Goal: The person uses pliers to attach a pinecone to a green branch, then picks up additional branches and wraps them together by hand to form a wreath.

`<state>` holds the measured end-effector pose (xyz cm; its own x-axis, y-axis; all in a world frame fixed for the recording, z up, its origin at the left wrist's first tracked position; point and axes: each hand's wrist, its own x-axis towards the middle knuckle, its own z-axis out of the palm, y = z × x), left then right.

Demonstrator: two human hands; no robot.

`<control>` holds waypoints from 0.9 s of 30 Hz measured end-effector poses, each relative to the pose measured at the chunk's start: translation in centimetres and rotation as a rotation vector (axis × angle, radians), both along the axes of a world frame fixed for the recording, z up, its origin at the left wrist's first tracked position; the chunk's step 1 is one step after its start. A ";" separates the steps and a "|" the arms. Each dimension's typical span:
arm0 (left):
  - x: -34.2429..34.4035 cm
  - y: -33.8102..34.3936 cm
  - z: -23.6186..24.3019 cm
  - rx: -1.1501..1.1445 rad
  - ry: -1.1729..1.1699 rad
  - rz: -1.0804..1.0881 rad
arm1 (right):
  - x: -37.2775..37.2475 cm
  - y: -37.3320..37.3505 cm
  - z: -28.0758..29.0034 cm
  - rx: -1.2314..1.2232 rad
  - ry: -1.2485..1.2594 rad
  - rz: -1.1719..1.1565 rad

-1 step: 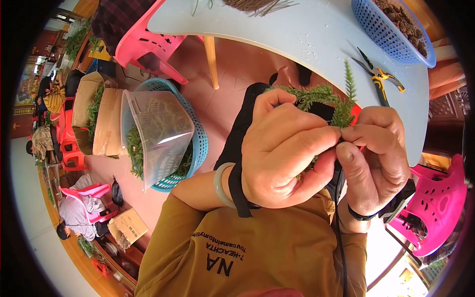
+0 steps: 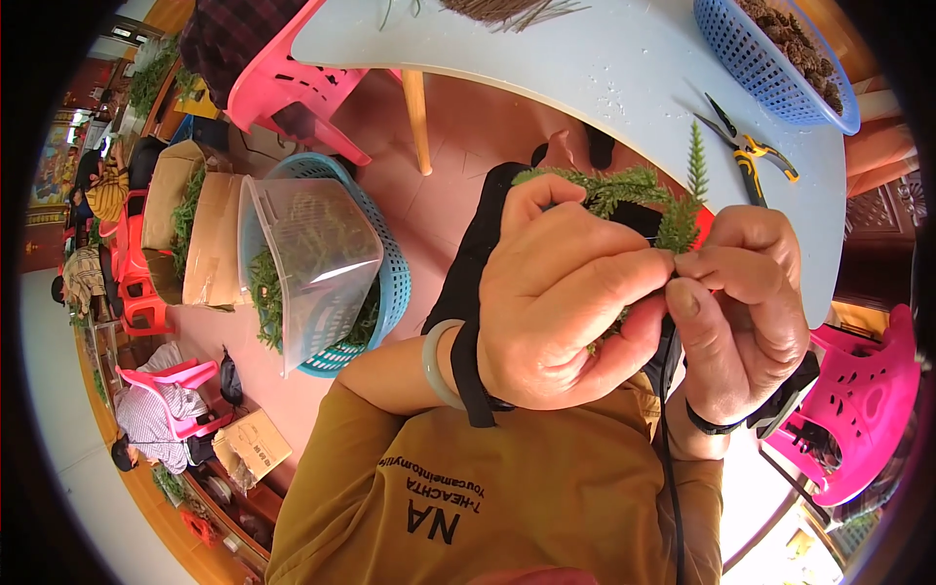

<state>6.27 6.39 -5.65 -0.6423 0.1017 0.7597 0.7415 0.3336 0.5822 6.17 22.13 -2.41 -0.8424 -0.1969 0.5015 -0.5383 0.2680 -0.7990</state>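
My left hand (image 2: 570,302), with a pale bangle and a black strap at its wrist, is closed around a green artificial pine garland (image 2: 624,187). Its thumb and index finger pinch at the base of a feathery sprig (image 2: 694,171) that sticks up from the garland. Meeting them there, fingertip to fingertip, my right hand (image 2: 746,312) pinches at the same spot. The exact point between the fingertips is hidden, and a thin wire seems to run near it. Much of the garland lies behind my left hand, over my dark-clad lap.
On the pale table (image 2: 546,93) lie yellow-and-black pliers (image 2: 749,156), a blue basket (image 2: 770,73) of pine cones and a bundle of brown stems (image 2: 502,10). Left on the floor, a clear bin (image 2: 322,244) of greenery sits in a teal basket (image 2: 395,283). A pink chair (image 2: 863,409) stands right.
The upright sprig and the garland around it have shifted slightly. My right fingers have moved a little; both hands keep their pinch.
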 end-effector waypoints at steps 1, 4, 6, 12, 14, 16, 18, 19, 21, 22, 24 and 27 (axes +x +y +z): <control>0.1 -0.1 0.1 -0.014 -0.020 -0.024 | -0.2 0.2 -0.1 0.000 -0.001 0.002; 0.0 -0.1 -0.2 -0.016 -0.039 -0.054 | -0.9 1.1 -0.8 -0.171 -0.074 0.158; -0.3 0.0 -0.4 0.008 -0.031 -0.072 | -0.9 0.7 -1.2 -0.266 -0.133 0.147; -0.6 -0.1 -0.4 0.032 -0.099 -0.131 | -0.8 0.3 -2.0 -0.522 -0.290 0.129; -0.6 0.2 -0.3 0.108 -0.192 -0.169 | -0.9 0.3 -2.3 -0.540 -0.293 0.122; -0.6 0.4 -0.4 0.137 -0.215 -0.184 | -0.9 0.3 -2.6 -0.576 -0.298 0.111; -0.6 0.6 -0.5 0.194 -0.259 -0.211 | -0.9 0.1 -2.6 -0.573 -0.284 0.110; -0.6 0.6 -0.5 0.193 -0.261 -0.211 | -1.0 0.0 -2.6 -0.570 -0.269 0.110; -0.4 0.3 -0.6 0.184 -0.289 -0.231 | -1.0 0.0 -2.6 -0.569 -0.255 0.110; -0.4 0.2 -0.6 0.179 -0.303 -0.242 | -1.0 0.1 -2.7 -0.591 -0.276 0.118; -0.4 0.1 -0.6 0.175 -0.304 -0.240 | -1.0 0.3 -2.8 -0.636 -0.316 0.132; -0.4 0.0 -0.6 0.169 -0.303 -0.242 | -1.3 0.2 -3.0 -0.647 -0.345 0.145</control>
<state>5.85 6.36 -6.28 -0.8123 0.1669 0.5588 0.5732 0.0519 0.8178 4.85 22.37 -5.43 -0.9610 -0.0731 0.2666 -0.2225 -0.3677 -0.9029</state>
